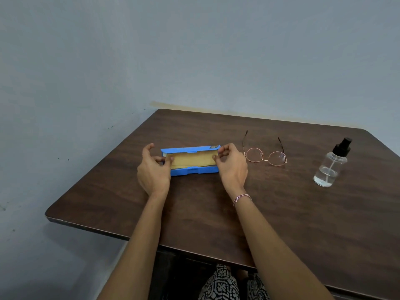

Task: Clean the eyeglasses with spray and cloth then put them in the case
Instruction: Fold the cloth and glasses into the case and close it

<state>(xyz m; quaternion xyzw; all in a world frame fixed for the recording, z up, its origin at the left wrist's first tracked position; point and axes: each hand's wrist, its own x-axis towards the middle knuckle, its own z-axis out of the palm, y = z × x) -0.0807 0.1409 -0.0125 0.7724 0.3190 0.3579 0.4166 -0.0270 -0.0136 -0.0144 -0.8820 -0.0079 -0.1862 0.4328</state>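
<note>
Hands are both at the open blue plastic case (194,171), one at each end of it. Your left hand (153,169) is curled over the left end, with the fingertips down on the left edge of the soft yellow cloth (192,159) lying folded inside, and it looks like it's pinching that edge. The index finger sticks up a bit, off the case. Your right hand (231,167) mirrors that on the right end: thumb and curled fingers nip the right edge of the yellow cloth, just under the corner of the raised lid. So the case sits right between your two hands, flat on the dark wood-grain table (194,213), lid tipped back on the side away from you.

The round thin-rimmed metal eyeglasses (265,155) lie just beyond your right hand, not touching it, lenses toward you and both arms unfolded, pointing away. Further out past them, well apart from either hand, stands the clear spray bottle with a black pump top (331,167), upright, with some clear liquid in the bottom. There's a braided pink-and-white bracelet (242,198) on your right wrist.
</note>
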